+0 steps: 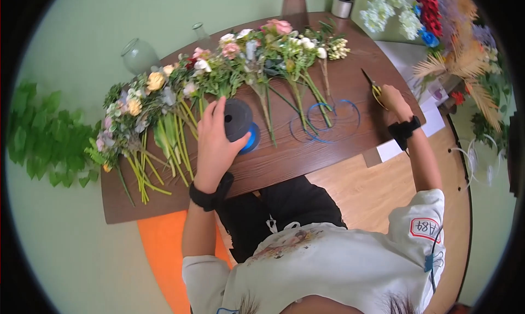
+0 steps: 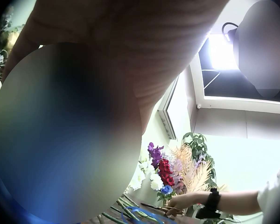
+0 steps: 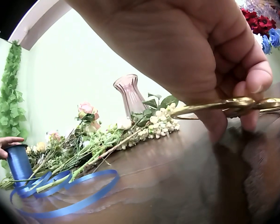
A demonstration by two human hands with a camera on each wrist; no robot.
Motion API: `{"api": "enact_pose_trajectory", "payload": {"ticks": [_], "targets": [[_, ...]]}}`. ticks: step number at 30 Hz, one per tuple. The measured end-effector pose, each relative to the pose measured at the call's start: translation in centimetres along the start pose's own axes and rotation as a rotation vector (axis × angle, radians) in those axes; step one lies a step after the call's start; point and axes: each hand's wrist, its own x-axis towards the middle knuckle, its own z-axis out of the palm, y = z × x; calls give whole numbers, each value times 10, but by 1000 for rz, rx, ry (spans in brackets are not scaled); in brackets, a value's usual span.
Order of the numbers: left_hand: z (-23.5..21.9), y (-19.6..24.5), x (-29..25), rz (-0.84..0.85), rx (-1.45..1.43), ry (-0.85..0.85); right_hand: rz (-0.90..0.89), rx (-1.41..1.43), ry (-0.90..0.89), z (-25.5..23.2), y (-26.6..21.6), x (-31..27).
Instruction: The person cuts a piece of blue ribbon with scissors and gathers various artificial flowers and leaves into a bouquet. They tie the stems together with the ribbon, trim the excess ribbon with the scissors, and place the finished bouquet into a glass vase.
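My left hand grips a spool of blue ribbon that stands on the table in front of me, thumb on one side and fingers on the other. Its dark round end faces up in the head view. From the spool, loose blue ribbon runs out in wide curls over the tabletop and some flower stems. At the table's right side, my right hand pinches the gold handles of a pair of scissors, low over the wood. The dark blades point away from me. A blurred round shape covers much of the left wrist view.
Cut flowers lie in a long row across the table, stems towards me. Glass vases and a pink vase stand behind them, with a small tin. More flowers stand at the right.
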Motion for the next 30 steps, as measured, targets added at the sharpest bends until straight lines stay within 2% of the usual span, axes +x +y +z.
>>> {"api": "enact_pose_trajectory", "payload": {"ticks": [6, 10, 12, 13, 15, 18, 21, 25, 27, 30], "targets": [[2, -6, -4, -7, -20, -7, -28, -46, -58, 17, 10, 7], [5, -10, -3, -2, -83, 8, -10, -79, -17, 37, 18, 21], [4, -10, -3, -3, -93, 15, -184, -287, -31, 32, 13, 22], [4, -9, -3, -27, -146, 12, -182, -287, -30, 44, 18, 27], [3, -9, -4, -50, -198, 11, -6, -393, 13, 82, 32, 46], [-1, -8, -4, -5, -183, 93, -7, -556, 15, 46, -3, 23], [-17, -2, -4, -3, -244, 112, -40, -611, 3, 58, 2, 30], [-31, 0, -4, -21, -296, 120, -79, -640, -29, 49, -9, 29], [-34, -4, -4, -31, -343, 110, -32, -622, -107, 45, -14, 29], [-34, -10, -5, -48, -508, 46, -1, -521, -57, 64, 6, 42]]}}
